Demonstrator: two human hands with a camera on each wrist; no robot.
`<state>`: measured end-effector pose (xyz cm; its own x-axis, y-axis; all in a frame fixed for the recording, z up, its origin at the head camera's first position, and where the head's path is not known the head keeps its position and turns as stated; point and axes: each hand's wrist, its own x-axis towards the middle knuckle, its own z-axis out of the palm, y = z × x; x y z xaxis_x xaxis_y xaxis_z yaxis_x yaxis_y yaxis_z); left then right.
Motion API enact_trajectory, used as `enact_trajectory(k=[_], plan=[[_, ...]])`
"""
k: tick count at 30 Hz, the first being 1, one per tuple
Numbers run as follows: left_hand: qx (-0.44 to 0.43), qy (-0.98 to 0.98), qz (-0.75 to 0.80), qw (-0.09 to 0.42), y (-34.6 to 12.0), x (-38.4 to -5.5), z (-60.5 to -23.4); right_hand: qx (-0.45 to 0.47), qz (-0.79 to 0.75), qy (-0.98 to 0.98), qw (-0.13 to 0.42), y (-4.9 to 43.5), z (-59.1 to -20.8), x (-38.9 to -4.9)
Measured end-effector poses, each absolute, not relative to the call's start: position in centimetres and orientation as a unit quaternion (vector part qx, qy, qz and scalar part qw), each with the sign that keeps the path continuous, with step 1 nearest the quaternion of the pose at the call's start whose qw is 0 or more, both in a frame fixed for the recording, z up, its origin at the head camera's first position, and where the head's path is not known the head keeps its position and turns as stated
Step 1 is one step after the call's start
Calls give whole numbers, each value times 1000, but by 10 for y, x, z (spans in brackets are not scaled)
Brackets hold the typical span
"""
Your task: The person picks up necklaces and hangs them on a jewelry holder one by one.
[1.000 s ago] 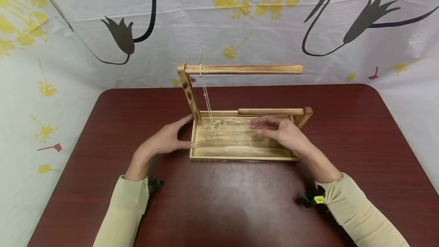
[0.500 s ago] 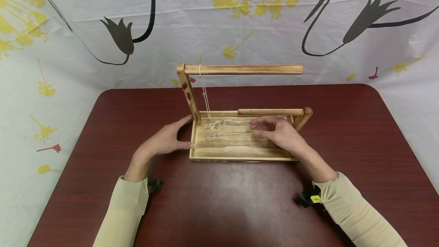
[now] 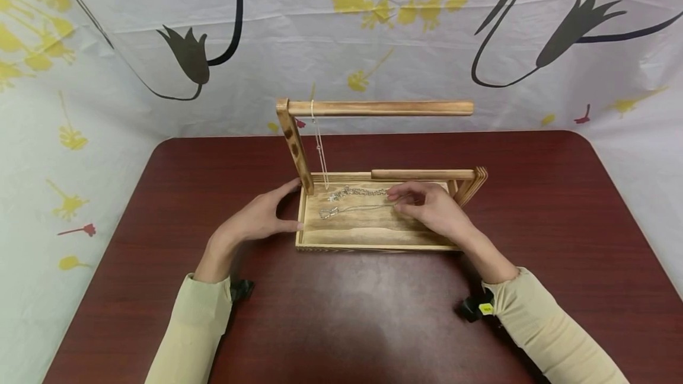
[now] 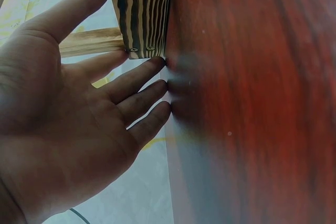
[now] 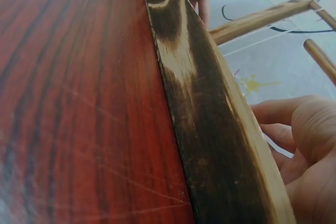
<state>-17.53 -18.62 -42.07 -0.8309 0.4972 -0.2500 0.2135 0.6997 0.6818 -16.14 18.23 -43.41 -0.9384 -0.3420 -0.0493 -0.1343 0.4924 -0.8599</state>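
Observation:
A silver chain necklace with an open-frame pendant lies in a shallow wooden tray. Behind it lies a thicker silver chain necklace with a small pendant. My right hand is low over the tray at the right ends of both chains, thumb and forefinger apart; the tray's front wall hides its fingertips in the right wrist view. At the tray's left end is my left hand, thumb at the front corner and fingers stretched toward the back. A thin necklace hangs from the upper wooden bar.
A wooden post rises from the tray's left end and carries the upper bar. A lower bar on a short support runs along the back right. The dark red table meets a patterned cloth behind.
My right hand has shifted slightly left over the tray, its thumb moving a little along the front chain. The hanging necklace sways slightly. My left hand stays at the tray's end.

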Motion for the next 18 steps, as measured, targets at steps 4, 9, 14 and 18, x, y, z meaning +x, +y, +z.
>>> enact_trajectory(k=[4, 9, 14, 18], plan=[[206, 897, 330, 207, -186, -176, -421, -140, -476, 863, 97, 182, -436, -162], [204, 898, 329, 211, -187, -176, -421, -141, -460, 873, 83, 180, -439, -162], [200, 897, 330, 215, -187, -175, -421, -143, -447, 881, 62, 178, -441, -163], [202, 898, 330, 211, -187, -176, -422, -141, -442, 884, 55, 176, -444, -164]])
